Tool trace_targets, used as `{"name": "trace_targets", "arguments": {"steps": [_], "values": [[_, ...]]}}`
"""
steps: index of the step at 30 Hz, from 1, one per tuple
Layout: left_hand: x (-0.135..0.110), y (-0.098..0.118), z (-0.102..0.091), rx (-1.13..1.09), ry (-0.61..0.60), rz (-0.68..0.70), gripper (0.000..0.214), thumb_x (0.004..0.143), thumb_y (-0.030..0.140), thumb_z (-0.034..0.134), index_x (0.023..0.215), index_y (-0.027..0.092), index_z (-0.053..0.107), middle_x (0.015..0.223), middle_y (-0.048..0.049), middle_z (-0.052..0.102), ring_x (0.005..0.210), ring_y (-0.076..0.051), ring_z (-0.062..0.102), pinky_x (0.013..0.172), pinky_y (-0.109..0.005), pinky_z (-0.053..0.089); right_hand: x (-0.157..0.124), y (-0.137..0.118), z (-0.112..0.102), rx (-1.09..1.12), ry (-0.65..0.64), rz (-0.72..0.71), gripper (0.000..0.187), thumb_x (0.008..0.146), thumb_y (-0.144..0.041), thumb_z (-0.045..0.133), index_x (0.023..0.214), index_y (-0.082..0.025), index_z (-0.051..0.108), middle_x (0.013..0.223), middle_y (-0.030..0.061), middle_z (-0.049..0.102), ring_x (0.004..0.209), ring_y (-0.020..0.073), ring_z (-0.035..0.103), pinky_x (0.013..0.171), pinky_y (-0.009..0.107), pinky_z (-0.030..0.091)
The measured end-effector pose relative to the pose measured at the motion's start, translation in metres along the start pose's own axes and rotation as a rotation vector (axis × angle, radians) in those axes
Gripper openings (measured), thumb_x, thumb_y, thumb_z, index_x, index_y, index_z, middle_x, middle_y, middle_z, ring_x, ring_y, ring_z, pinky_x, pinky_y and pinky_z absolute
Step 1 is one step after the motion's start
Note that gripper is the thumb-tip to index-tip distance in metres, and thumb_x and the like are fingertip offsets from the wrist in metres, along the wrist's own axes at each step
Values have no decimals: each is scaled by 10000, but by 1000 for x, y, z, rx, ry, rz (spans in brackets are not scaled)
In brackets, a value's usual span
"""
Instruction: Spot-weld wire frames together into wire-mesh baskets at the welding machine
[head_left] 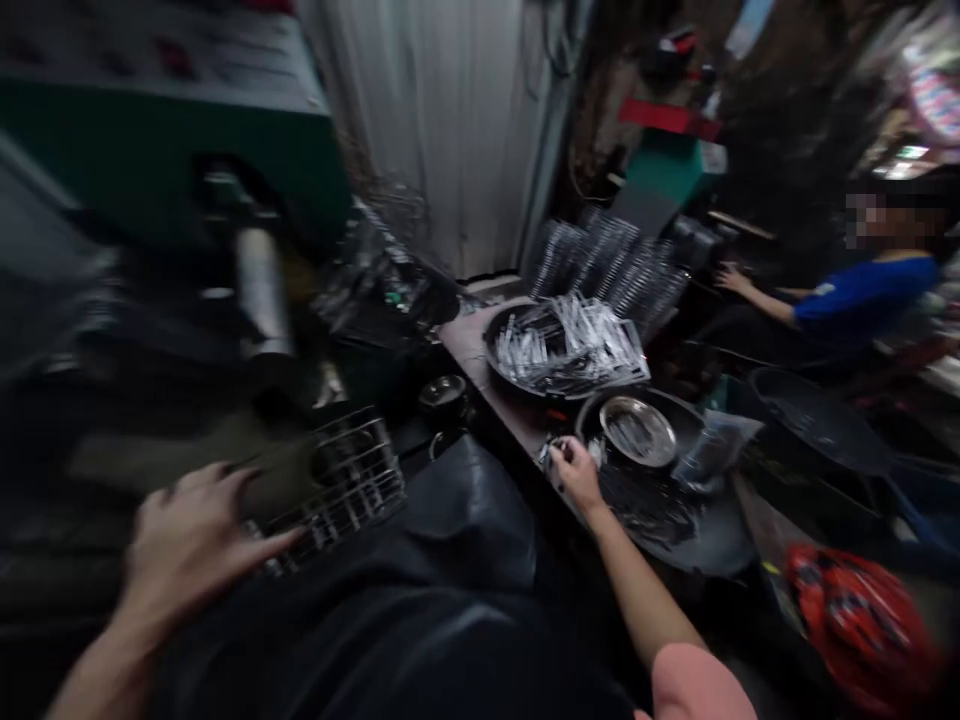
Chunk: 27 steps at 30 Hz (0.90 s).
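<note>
Your left hand [187, 540] is beside the wire rack [390, 455], palm down, with the fingers loosely spread and the thumb extended over the rack's near end; contact with the wires cannot be confirmed. Your right hand [576, 475] is at the edge of the board [463, 338], just left of the lower basin [720, 545], with its fingers curled inward. Small pieces [551, 455] show at those fingertips (blur prevents telling whether the fingers grip them). The lower basin contains a metal bowl [609, 420], with dark strips [652, 510] lying below it and a clear bag [712, 455] at its right side. Beyond it, the upper basin [504, 376] carries a heap of bright strips [592, 335]. Ribbed stacks [611, 260] stand behind that heap. A small dish [442, 390] is located between the rack and the board. Dark cloth [472, 500] covers your lap between both hands. To your right, a co-worker in a blue shirt [862, 305] extends one hand [735, 280] forward; a red bag [855, 610] is at the lower right.
</note>
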<state>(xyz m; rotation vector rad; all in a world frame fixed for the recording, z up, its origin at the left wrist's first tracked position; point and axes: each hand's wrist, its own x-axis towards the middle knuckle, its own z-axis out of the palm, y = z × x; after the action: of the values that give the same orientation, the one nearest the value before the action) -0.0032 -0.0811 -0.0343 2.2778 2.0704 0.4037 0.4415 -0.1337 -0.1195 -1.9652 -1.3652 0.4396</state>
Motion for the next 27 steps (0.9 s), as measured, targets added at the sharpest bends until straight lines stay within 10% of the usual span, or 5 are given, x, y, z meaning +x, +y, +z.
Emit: {"name": "trace_targets", "arguments": {"steps": [5,12,17,27], "values": [[-4,18,-13,218,107,122,786,544,588,620,1134,78,525,1245,-242,484,1183,-372,403,1000,-524,252,-28,-27,77,149,-302,-225,132,765,-276,483,774,-200,590,773,48,659,743,189,612,701,277,462],[0,34,-21,230,174,98,724,598,562,607,1149,102,521,1247,-239,481,1182,-370,395,989,-558,232,-9,-154,48,-145,-620,-620,221,780,-217,523,985,-223,606,903,28,691,823,163,634,698,227,421],[2,46,-18,228,144,119,721,587,530,633,1133,71,530,1235,-256,477,1161,-384,402,977,-572,236,-2,-246,69,-478,-701,-774,243,787,-224,496,992,-256,622,945,29,693,879,200,635,694,258,426],[1,36,-10,205,90,154,727,581,514,636,1143,66,524,1222,-256,476,1153,-397,399,973,-589,232,-4,-276,71,-701,-800,-1003,267,793,-169,484,1038,-198,588,942,76,696,865,218,651,645,268,450]]}}
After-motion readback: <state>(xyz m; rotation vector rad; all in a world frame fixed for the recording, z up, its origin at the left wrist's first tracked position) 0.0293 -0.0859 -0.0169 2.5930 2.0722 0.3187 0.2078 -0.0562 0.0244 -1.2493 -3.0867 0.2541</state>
